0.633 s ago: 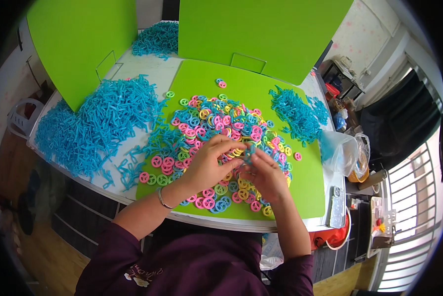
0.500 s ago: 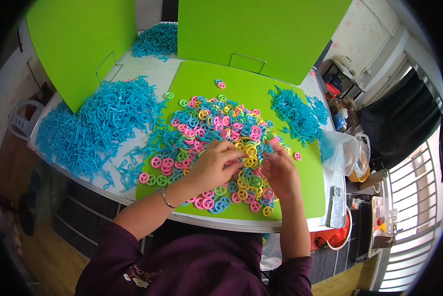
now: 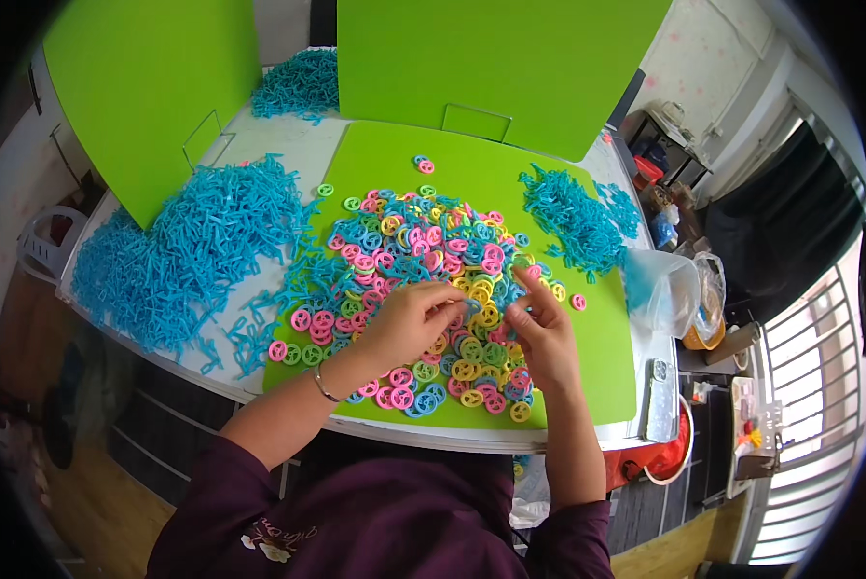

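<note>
A mixed heap of small plastic wheels (image 3: 404, 376) in pink, yellow, green and blue lies on a green board (image 3: 602, 357). Over the heap's middle, my left hand (image 3: 412, 323) pinches a small blue plastic piece (image 3: 471, 306) between thumb and fingertips; its exact shape is too small to make out. My right hand (image 3: 546, 338) hovers just to the right above the wheels, thumb and index finger apart, with no held thing visible. Small blue forked pieces (image 3: 322, 275) are mixed into the heap's left side.
A big pile of blue forked pieces (image 3: 201, 241) covers the white table's left; smaller piles (image 3: 573, 222) (image 3: 298, 82) lie right and far back. Green panels (image 3: 500, 68) stand behind. On the right are a clear plastic tub (image 3: 662, 294) and a phone (image 3: 659, 400).
My right thumb and index finger have spread apart, and the hand has dropped slightly. My left hand stays nearly in place, the blue piece now showing at its fingertips. The view has shifted slightly.
</note>
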### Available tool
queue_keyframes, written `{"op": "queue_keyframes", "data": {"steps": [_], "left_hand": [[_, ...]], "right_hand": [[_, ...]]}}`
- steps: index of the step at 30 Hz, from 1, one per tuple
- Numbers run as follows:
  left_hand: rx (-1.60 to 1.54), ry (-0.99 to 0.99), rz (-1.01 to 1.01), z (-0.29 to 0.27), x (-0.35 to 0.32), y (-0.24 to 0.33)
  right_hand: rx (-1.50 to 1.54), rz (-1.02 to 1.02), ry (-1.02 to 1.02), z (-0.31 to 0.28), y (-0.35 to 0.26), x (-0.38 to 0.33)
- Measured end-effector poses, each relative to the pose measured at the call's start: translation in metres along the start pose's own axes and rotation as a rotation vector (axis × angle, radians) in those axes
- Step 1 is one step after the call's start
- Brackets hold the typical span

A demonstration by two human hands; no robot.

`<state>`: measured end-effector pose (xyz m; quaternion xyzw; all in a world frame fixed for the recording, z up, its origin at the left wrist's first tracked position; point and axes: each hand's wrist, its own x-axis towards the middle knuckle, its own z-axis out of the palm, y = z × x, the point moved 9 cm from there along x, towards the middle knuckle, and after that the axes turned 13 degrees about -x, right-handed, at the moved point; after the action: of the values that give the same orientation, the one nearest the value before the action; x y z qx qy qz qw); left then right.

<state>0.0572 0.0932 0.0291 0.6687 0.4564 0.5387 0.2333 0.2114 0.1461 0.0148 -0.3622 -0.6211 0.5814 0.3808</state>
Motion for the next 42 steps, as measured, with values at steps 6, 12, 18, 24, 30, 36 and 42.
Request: {"op": "queue_keyframes", "data": {"steps": [6, 12, 18, 24, 30, 36, 42], "left_hand": [[-0.365, 0.002, -0.289, -0.005, -0.005, -0.015], [-0.613, 0.032, -0.309, -0.003, -0.007, -0.012], [-0.750, 0.068, -0.374, -0.002, -0.009, -0.016], [-0.682, 0.127, -0.308, -0.009, -0.011, -0.008], [-0.554, 0.172, -0.187, -0.014, -0.014, 0.002], [-0.695, 0.141, -0.284, -0.011, -0.013, -0.009], [-0.415, 0.175, -0.019, -0.015, -0.014, 0.002]], "right_hand": [[-0.227, -0.090, 0.028, 0.019, 0.002, -0.007], [-0.059, -0.175, 0.071, 0.019, -0.006, -0.009], [-0.063, -0.124, -0.017, 0.029, 0.001, -0.010], [-0.041, -0.088, 0.039, 0.030, 0.010, -0.011], [-0.226, -0.257, 0.064, 0.040, -0.004, -0.020], [-0.724, -0.392, 0.187, 0.037, -0.020, -0.024], [-0.730, -0.310, 0.190, 0.034, -0.019, -0.025]]}}
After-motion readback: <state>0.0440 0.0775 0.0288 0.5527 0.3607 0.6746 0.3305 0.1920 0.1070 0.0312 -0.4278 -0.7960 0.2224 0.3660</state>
